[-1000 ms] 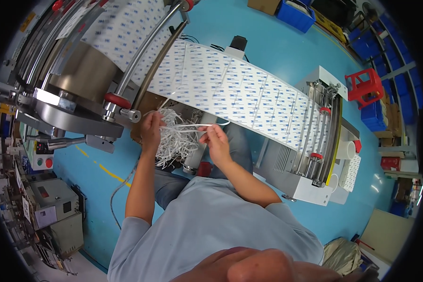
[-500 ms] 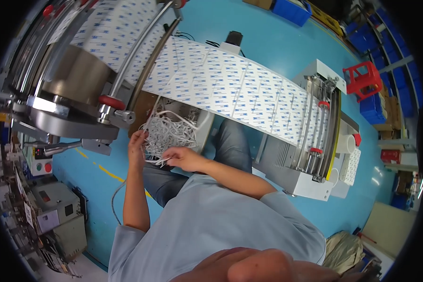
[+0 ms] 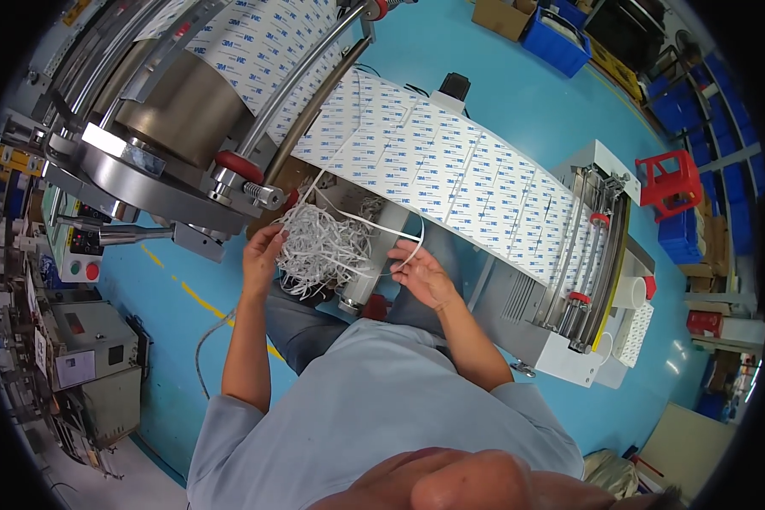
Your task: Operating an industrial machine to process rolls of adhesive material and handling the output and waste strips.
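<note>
My left hand (image 3: 262, 255) grips the left side of a tangled bundle of thin white strips (image 3: 323, 248) hanging below the machine. My right hand (image 3: 423, 274) pinches a single long white strip (image 3: 404, 224) that loops up toward the moving web. A wide white printed sheet web (image 3: 450, 174) runs overhead from the big steel roller (image 3: 178, 106) at upper left to the cutter unit (image 3: 591, 255) at right. A white roll (image 3: 367, 280) lies under the strips, partly hidden by them.
A red-capped shaft (image 3: 246, 178) juts out just above my left hand. A control box with red and green buttons (image 3: 81, 268) and grey cabinets (image 3: 85, 357) stand at left. A red stool (image 3: 667, 183) and blue bins (image 3: 557, 38) sit on the blue floor.
My right hand has drawn away to the right from the bundle, pulling one strip out into a loop. My left hand stays on the bundle's left side.
</note>
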`<state>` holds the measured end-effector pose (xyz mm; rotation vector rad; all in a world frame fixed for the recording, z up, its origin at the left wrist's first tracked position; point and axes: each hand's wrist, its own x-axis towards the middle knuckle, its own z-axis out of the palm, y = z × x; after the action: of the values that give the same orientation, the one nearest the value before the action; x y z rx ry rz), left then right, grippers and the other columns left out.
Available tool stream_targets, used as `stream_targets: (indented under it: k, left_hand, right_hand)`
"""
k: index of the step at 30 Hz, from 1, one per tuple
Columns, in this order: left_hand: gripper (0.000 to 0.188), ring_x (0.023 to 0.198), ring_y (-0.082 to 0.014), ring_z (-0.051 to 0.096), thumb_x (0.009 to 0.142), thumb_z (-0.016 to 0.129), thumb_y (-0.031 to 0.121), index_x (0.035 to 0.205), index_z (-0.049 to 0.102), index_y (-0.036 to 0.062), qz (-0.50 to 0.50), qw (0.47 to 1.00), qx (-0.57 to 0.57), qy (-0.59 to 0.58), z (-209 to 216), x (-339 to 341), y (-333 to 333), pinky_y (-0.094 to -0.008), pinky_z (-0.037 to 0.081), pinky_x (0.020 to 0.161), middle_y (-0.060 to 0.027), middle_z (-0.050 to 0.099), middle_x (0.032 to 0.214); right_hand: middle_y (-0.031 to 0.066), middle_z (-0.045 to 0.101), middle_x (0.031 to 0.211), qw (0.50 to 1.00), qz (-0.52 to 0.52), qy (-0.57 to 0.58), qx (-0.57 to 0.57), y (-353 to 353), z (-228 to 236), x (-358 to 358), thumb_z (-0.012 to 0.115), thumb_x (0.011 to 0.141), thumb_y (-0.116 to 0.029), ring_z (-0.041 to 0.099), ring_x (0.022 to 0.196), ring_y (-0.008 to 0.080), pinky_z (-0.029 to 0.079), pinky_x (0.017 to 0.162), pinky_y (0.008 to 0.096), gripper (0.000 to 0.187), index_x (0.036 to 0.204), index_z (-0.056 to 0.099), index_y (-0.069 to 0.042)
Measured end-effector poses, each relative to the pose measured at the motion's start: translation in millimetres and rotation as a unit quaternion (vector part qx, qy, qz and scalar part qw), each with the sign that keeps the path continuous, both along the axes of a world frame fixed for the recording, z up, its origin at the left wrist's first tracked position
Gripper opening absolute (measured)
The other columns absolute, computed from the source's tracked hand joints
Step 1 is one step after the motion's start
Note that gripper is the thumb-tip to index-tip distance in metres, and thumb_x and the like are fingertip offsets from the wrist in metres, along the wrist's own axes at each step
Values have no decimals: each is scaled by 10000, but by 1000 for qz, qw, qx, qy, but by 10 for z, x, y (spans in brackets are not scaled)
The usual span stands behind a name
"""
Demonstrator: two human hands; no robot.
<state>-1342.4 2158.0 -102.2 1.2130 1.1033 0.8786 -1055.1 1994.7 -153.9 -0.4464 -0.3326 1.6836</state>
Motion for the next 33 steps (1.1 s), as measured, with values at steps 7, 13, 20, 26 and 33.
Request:
stream_targets:
  k: [7, 13, 20, 26, 33]
  left_hand:
    - [208, 883, -117, 578, 875, 564, 119, 1043, 579, -3, 17, 1000, -12, 6, -10, 13, -69, -239, 431, 817, -50, 626, 931]
    - [167, 877, -113, 587, 878, 558, 83, 1018, 576, -6, 24, 999, -17, -22, 6, -1, -120, -219, 442, 800, -40, 620, 916]
    - [167, 847, -101, 568, 881, 559, 129, 996, 577, 10, 13, 1000, -9, -19, 87, -48, -214, -237, 422, 793, -47, 629, 900]
    - [119, 829, -92, 551, 882, 553, 131, 942, 571, 30, 8, 999, -35, -33, -67, -483, -34, -231, 408, 792, -27, 617, 873]
    - [125, 842, -143, 542, 837, 597, 161, 902, 558, 61, -66, 978, -155, -126, -247, -1504, 593, -280, 384, 791, -43, 613, 871]
  right_hand:
    - [95, 523, 1169, 996, -86, -19, 28, 220, 255, -130, 576, 862, -341, 537, 912, 147, 425, 791, 297, 495, 1246, 431, -64]
    - [87, 606, 974, 990, -134, -29, -25, 280, 284, -142, 510, 908, -178, 568, 769, 126, 453, 701, 259, 269, 1139, 515, -40]
    - [86, 601, 984, 992, -117, -24, -40, 344, 236, -257, 501, 909, -147, 569, 774, 122, 455, 708, 259, 265, 1154, 508, -47]
    - [61, 552, 1123, 995, -74, -40, -51, 820, 339, -668, 536, 885, -142, 567, 882, 128, 447, 760, 270, 366, 1235, 448, -83]
    - [37, 496, 1230, 998, -56, 12, -4, 2039, 463, -1696, 597, 842, -155, 468, 1098, 140, 400, 862, 289, 530, 1317, 362, -139]
